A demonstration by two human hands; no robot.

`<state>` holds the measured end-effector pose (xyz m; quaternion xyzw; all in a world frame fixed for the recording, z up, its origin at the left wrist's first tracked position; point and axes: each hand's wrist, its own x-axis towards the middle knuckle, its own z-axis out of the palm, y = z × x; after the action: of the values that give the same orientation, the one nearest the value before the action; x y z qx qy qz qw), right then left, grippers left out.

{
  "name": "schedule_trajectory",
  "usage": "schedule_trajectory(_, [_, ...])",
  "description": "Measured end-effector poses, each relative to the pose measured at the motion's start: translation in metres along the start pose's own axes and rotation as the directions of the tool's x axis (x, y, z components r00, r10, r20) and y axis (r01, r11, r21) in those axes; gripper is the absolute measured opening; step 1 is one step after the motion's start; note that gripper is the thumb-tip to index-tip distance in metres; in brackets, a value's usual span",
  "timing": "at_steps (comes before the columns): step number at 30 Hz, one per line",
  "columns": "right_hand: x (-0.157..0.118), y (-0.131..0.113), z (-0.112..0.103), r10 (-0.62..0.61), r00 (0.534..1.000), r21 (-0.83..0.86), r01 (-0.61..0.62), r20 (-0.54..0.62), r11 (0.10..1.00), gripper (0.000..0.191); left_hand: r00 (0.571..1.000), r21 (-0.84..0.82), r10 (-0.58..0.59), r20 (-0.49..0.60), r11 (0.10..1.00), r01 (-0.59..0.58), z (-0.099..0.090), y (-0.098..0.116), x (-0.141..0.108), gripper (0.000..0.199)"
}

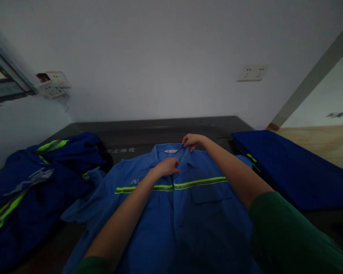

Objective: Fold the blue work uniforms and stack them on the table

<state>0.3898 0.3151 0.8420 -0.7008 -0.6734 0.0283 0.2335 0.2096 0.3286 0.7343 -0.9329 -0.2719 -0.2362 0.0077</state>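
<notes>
A blue work shirt (pixel 160 213) with yellow-green reflective stripes lies spread face up in front of me, its collar pointing away and a white label (pixel 170 151) showing inside the neck. My right hand (pixel 192 140) pinches the right side of the collar between closed fingers. Just below the neck opening, my left hand (pixel 169 166) rests at the shirt's front edge, fingers curled together on the cloth there. Under my forearms, parts of the chest and stripe are hidden.
On the left lies a crumpled heap of dark blue clothing (pixel 45 175) with reflective strips. A flat, folded blue stack (pixel 294 167) sits at the right. The dark table (pixel 148 131) meets a pale wall carrying sockets (pixel 253 72).
</notes>
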Motion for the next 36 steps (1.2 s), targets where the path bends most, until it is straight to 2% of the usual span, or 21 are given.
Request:
schedule_trajectory(4, [-0.010,0.000,0.010,-0.014,0.998,-0.038,0.011,-0.065,0.999,0.035,1.000,0.008,-0.010,0.016,1.000,0.010,0.000,0.000,0.000,0.026])
schedule_trajectory(8, [-0.027,0.005,0.016,-0.109,0.970,-0.134,0.081,-0.217,0.988,0.038,0.999,0.090,-0.035,-0.004,0.995,0.035,0.003,0.002,-0.002,0.031])
schedule_trajectory(11, [-0.042,0.013,0.018,-0.315,0.896,-0.322,0.212,-0.313,0.922,0.028,0.998,0.166,-0.050,-0.030,0.985,0.054,0.003,0.008,-0.006,0.035])
schedule_trajectory(14, [-0.054,0.024,0.023,-0.493,0.813,-0.503,0.299,-0.311,0.811,0.028,0.995,0.228,-0.084,-0.062,0.969,0.096,0.002,0.016,-0.011,0.034])
schedule_trajectory(16, [-0.058,0.032,0.029,-0.459,0.812,-0.499,0.247,-0.361,0.830,0.028,0.989,0.258,-0.102,-0.110,0.958,0.128,0.003,0.020,-0.012,0.034])
schedule_trajectory(19, [-0.060,0.039,0.038,-0.223,0.872,-0.319,0.082,-0.435,0.944,0.032,0.980,0.284,-0.097,-0.174,0.948,0.144,0.007,0.024,-0.011,0.034])
schedule_trajectory(21, [-0.059,0.041,0.042,-0.049,0.922,-0.125,0.001,-0.383,0.992,0.036,0.977,0.277,-0.090,-0.195,0.950,0.143,0.011,0.023,-0.008,0.033])
schedule_trajectory(23, [-0.058,0.039,0.045,0.037,0.946,0.059,-0.018,-0.322,0.998,0.040,0.971,0.242,-0.095,-0.221,0.959,0.149,0.016,0.022,-0.005,0.032])
schedule_trajectory(25, [-0.057,0.036,0.048,0.046,0.950,0.188,0.013,-0.308,0.982,0.044,0.960,0.198,-0.094,-0.263,0.969,0.149,0.020,0.021,-0.001,0.031])
schedule_trajectory(27, [-0.056,0.032,0.052,0.016,0.951,0.233,0.059,-0.309,0.971,0.046,0.948,0.162,-0.072,-0.309,0.979,0.127,0.024,0.019,0.001,0.028])
schedule_trajectory(31, [-0.056,0.032,0.057,-0.039,0.949,0.180,0.100,-0.314,0.979,0.046,0.928,0.101,-0.038,-0.370,0.992,0.081,0.031,0.014,0.004,0.034])
schedule_trajectory(36, [-0.059,0.040,0.052,-0.098,0.923,0.060,0.129,-0.371,0.990,0.027,0.897,0.143,0.067,-0.436,0.990,-0.005,0.037,0.011,0.006,0.040])
